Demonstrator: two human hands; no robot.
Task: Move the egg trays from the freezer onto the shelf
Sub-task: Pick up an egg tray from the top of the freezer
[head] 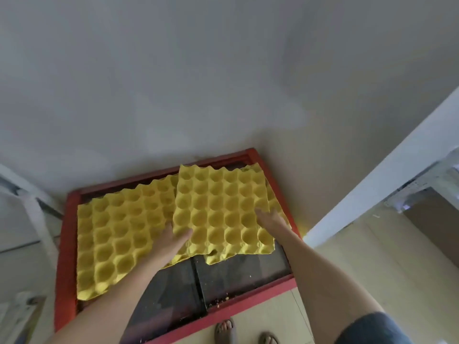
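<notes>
Tray (223,212) lies on shelf (65,244), right side, overlapping left tray (116,234). Left hand (171,242) pinches its near-left edge; right hand (272,219) fingers flat, spread on right edge. Tray sits between hands.

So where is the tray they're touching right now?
Head view: the top tray lies over the right half of the red shelf, overlapping the left tray, with the left hand and right hand on it.

No text, label, brand, number or sign can be read anywhere in this view.
</notes>
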